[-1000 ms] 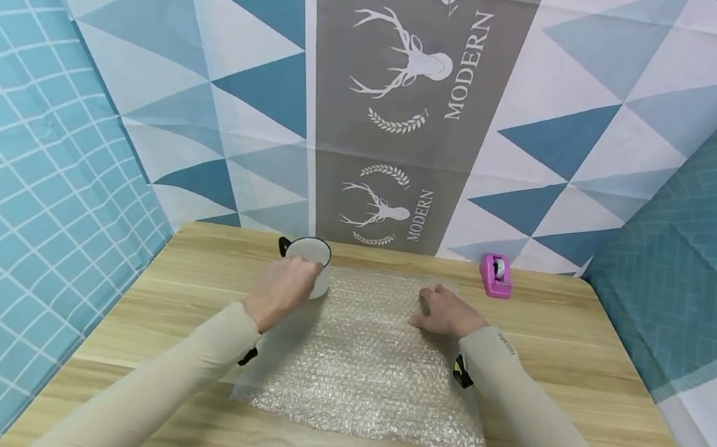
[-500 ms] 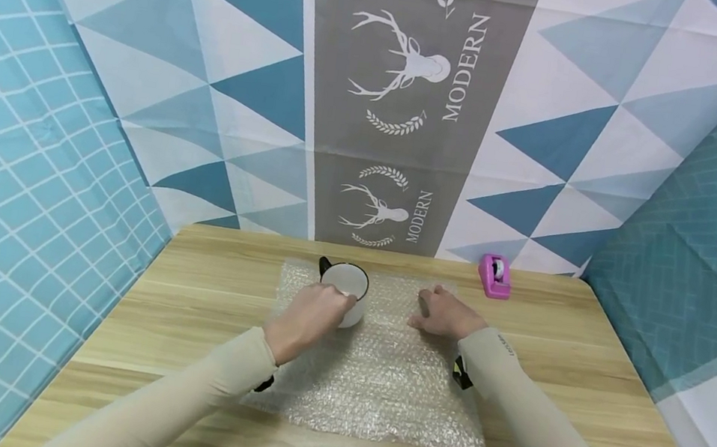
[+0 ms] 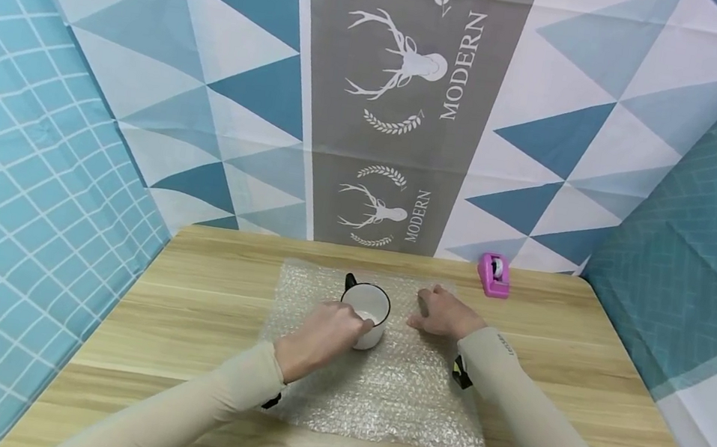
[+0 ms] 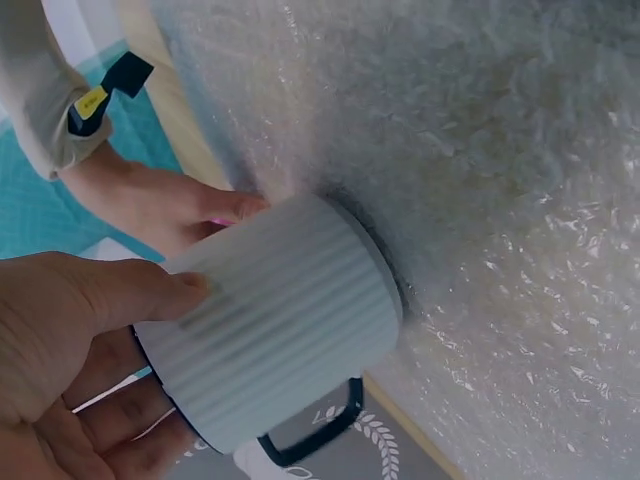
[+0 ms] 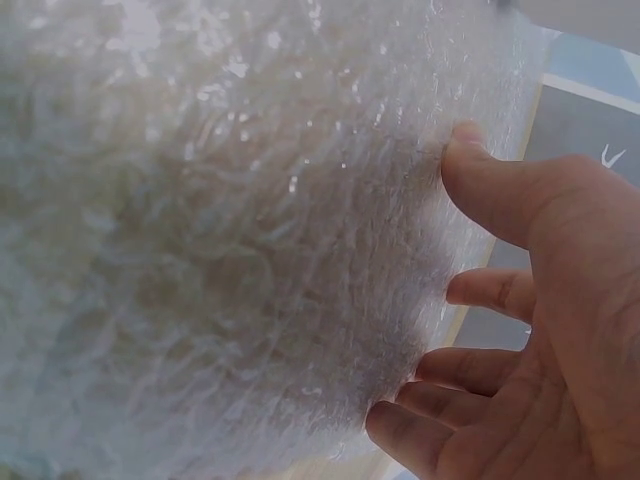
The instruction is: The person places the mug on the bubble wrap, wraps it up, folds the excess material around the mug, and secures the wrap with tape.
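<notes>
My left hand grips a white mug with ribbed sides, a black rim and a dark handle. The mug is upright over the middle of a sheet of bubble wrap, its handle pointing to the back left. In the left wrist view the thumb lies along the ribbed side of the mug, and the other fingers go behind the rim. To the right of the mug, my right hand rests its spread fingertips on the bubble wrap. The right wrist view shows those fingers touching the wrap, not pinching it.
A pink tape dispenser with a roll in it stands at the table's back right, beyond my right hand. The wooden table runs back to a patterned cloth wall, with blue cloth on both sides.
My left hand has carried the mug rightward and nearer, from the wrap's back left corner to its middle. The right hand has stayed in place.
</notes>
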`<control>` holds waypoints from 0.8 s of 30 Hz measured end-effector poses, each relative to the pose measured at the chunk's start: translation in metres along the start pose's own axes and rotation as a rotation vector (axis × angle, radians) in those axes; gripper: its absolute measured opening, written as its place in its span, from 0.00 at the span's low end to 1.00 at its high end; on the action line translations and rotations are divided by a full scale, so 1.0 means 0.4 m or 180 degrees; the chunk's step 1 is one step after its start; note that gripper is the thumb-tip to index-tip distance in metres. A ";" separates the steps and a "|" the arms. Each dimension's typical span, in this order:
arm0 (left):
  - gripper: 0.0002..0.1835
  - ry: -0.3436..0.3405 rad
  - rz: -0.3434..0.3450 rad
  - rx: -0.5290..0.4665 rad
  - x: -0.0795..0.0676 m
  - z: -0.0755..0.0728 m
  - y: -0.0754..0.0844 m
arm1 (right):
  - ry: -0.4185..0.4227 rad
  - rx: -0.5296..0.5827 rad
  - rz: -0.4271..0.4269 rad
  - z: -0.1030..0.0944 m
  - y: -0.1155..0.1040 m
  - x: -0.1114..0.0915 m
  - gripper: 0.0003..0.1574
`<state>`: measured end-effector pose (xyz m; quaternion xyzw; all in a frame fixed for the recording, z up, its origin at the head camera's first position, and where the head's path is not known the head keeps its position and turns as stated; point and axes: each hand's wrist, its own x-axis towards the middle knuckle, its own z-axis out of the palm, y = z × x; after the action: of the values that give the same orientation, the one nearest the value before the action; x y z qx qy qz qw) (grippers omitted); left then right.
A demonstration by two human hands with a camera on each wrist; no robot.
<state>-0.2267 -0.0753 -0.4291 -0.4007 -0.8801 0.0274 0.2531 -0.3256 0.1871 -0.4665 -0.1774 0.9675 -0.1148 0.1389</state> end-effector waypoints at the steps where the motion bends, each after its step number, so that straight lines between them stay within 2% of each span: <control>1: 0.13 0.0030 0.0026 0.0022 -0.001 0.000 0.002 | 0.0004 -0.0009 -0.0002 0.000 0.000 0.000 0.50; 5: 0.14 0.0118 0.0090 0.0063 -0.006 0.002 0.007 | -0.0011 0.0006 0.0006 0.001 0.002 0.002 0.50; 10: 0.14 0.0141 0.0102 -0.0042 -0.013 0.003 0.010 | -0.0025 -0.0003 0.0013 0.003 0.002 0.002 0.50; 21: 0.15 -0.0011 0.0043 -0.0424 -0.012 -0.002 -0.005 | -0.0046 -0.0042 0.0028 0.001 0.002 0.003 0.50; 24: 0.16 -0.0012 0.0047 -0.0414 -0.011 -0.001 -0.007 | -0.0036 -0.0041 0.0041 0.000 0.002 0.002 0.50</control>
<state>-0.2258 -0.0804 -0.4300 -0.4227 -0.8776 -0.0273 0.2246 -0.3268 0.1875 -0.4668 -0.1727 0.9686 -0.1066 0.1439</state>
